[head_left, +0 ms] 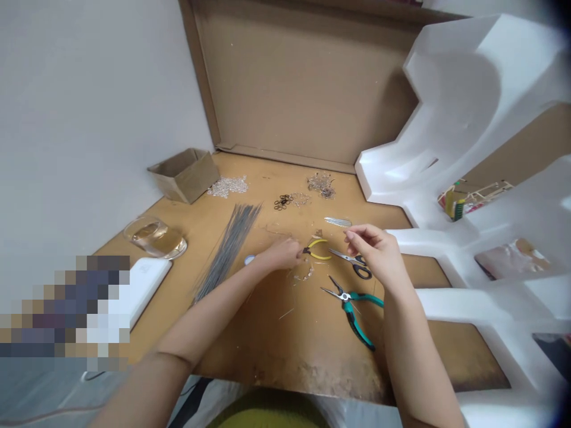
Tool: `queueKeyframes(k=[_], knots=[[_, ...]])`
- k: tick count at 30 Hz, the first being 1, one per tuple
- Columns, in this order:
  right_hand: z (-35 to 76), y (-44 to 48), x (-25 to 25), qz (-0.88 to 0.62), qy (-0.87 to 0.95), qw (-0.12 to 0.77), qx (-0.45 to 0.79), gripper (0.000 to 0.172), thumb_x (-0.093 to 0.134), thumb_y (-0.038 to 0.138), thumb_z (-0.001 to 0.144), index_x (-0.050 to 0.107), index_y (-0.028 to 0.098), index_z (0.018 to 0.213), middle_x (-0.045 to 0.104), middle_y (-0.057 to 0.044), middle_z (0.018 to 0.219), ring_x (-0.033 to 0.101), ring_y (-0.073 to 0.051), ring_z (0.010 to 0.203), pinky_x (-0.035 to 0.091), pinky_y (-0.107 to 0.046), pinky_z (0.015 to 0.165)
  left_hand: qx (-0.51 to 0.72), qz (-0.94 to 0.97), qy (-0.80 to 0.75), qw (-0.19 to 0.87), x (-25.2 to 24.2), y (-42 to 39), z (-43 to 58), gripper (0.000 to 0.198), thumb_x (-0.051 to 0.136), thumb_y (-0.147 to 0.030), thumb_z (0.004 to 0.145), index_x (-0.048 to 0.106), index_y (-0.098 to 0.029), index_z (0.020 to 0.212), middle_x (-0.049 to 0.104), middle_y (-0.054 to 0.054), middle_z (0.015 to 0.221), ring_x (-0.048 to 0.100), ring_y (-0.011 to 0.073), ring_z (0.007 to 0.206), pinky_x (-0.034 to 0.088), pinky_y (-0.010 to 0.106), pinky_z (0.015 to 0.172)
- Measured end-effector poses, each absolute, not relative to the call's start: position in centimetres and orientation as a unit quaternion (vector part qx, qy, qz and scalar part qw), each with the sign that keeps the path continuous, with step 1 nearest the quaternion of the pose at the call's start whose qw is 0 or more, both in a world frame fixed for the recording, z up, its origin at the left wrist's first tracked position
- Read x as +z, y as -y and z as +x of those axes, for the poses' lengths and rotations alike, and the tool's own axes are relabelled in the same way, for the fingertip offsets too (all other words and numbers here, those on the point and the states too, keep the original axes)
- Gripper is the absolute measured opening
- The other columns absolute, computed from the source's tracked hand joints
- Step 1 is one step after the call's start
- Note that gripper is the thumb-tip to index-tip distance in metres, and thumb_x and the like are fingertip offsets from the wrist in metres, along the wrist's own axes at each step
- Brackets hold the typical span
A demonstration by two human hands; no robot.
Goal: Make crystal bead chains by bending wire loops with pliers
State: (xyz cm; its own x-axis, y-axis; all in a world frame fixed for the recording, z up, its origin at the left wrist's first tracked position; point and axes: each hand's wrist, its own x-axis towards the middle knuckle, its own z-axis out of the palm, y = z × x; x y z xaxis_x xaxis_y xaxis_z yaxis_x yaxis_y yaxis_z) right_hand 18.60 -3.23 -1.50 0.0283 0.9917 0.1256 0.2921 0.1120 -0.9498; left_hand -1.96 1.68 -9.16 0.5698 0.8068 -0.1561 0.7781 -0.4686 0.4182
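Note:
My left hand [285, 252] is closed low over the middle of the table, its fingertips at the dark head of small yellow-handled pliers [319, 249]. What those fingers hold, if anything, is hidden. Just below it lies a curved strand of clear beads [306, 273]. Raised to the right, my right hand [373, 245] pinches thumb and forefinger together; anything between them is too fine to make out. Beneath that hand lie black-handled scissors [355, 261]. Nearer me, teal-handled needle-nose pliers [350, 303] rest with their handles spread.
A bundle of grey wires [229, 249] lies left of centre. Further back are clear beads [228, 186], black rings [282, 203], a beaded wire pile [322, 184] and silver pins [338, 222]. A cardboard box [185, 175], a glass [154, 236] and white foam [388, 172] flank the table.

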Motion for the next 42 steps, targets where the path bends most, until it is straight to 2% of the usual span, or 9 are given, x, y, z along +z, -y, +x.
queueKeyframes(k=[5,9,13,19,24,27,35,38,42], knots=[[18.5,3.4,-1.1,-0.531,0.596,0.463,0.384,0.028,0.065,0.044,0.073,0.062,0.017,0.079,0.061,0.0,0.062,0.056,-0.011,0.052,0.048,-0.025,0.055,0.102,0.847,-0.419,0.312,-6.8,-1.2,-3.0,0.015,0.043,-0.028,0.085,0.054,-0.019,0.088,0.066,0.001,0.084,0.059,0.0111,0.071,0.042,0.02,0.061],[18.5,3.5,-0.8,-0.524,0.6,0.464,0.388,0.028,0.064,0.045,0.074,0.061,0.017,0.08,0.063,-0.001,0.068,0.054,-0.01,0.05,0.047,-0.024,0.05,0.201,0.753,-0.344,0.524,-5.1,-0.8,-3.7,0.021,0.05,-0.037,0.084,0.052,-0.016,0.085,0.067,0.003,0.078,0.06,0.0111,0.07,0.044,0.021,0.063],[18.2,3.8,-0.6,-0.529,0.606,0.459,0.378,0.028,0.066,0.044,0.073,0.061,0.017,0.078,0.061,0.0,0.063,0.052,-0.009,0.046,0.044,-0.024,0.047,0.227,0.694,-0.332,0.597,-3.3,0.1,-3.7,0.02,0.058,-0.034,0.079,0.054,-0.014,0.08,0.061,0.0,0.065,0.056,0.0089,0.06,0.044,0.022,0.063],[17.2,4.6,-0.1,-0.52,0.625,0.444,0.377,0.026,0.067,0.043,0.072,0.061,0.017,0.075,0.057,0.002,0.056,0.049,-0.009,0.043,0.043,-0.023,0.045,0.291,0.685,-0.34,0.575,-2.1,1.3,-3.5,0.024,0.054,-0.035,0.083,0.063,-0.012,0.084,0.053,-0.003,0.059,0.047,0.0058,0.051,0.037,0.019,0.052],[16.8,5.4,0.1,-0.511,0.647,0.448,0.346,0.023,0.065,0.041,0.075,0.062,0.018,0.076,0.059,0.001,0.061,0.051,-0.009,0.046,0.044,-0.023,0.046,0.33,0.696,-0.334,0.543,-1.6,2.2,-3.4,0.026,0.04,-0.031,0.091,0.054,-0.014,0.105,0.053,-0.004,0.06,0.038,0.0042,0.044,0.034,0.017,0.047],[16.6,6.1,0.1,-0.499,0.668,0.454,0.315,0.021,0.064,0.04,0.077,0.062,0.019,0.078,0.059,0.001,0.061,0.052,-0.01,0.047,0.045,-0.023,0.047,0.327,0.707,-0.334,0.531,-1.5,2.6,-3.3,0.026,0.035,-0.029,0.093,0.051,-0.014,0.107,0.055,-0.003,0.065,0.037,0.0028,0.041,0.034,0.016,0.044],[15.2,7.7,0.1,-0.452,0.782,0.415,0.109,0.01,0.058,0.028,0.084,0.065,0.021,0.083,0.065,-0.002,0.073,0.057,-0.012,0.058,0.046,-0.026,0.058,0.345,0.724,-0.338,0.493,-1.8,3.3,-2.9,0.021,0.034,-0.027,0.092,0.049,-0.016,0.103,0.057,-0.001,0.085,0.04,-0.0007,0.036,0.036,0.015,0.041],[14.8,7.9,-0.1,-0.409,0.815,0.409,0.016,0.01,0.055,0.021,0.085,0.065,0.021,0.087,0.065,-0.003,0.075,0.057,-0.013,0.062,0.046,-0.025,0.06,0.335,0.728,-0.335,0.496,-1.4,3.6,-2.9,0.022,0.032,-0.026,0.093,0.049,-0.016,0.103,0.055,-0.005,0.065,0.04,0.0014,0.034,0.037,0.016,0.043],[14.6,7.8,-0.8,-0.381,0.843,0.376,-0.049,0.017,0.054,0.019,0.086,0.067,0.022,0.096,0.068,-0.005,0.083,0.062,-0.014,0.07,0.048,-0.025,0.063,0.32,0.742,-0.335,0.485,-1.1,4.0,-2.9,0.026,0.031,-0.03,0.094,0.05,-0.015,0.105,0.039,-0.011,0.04,0.04,0.0063,0.034,0.035,0.016,0.043]])
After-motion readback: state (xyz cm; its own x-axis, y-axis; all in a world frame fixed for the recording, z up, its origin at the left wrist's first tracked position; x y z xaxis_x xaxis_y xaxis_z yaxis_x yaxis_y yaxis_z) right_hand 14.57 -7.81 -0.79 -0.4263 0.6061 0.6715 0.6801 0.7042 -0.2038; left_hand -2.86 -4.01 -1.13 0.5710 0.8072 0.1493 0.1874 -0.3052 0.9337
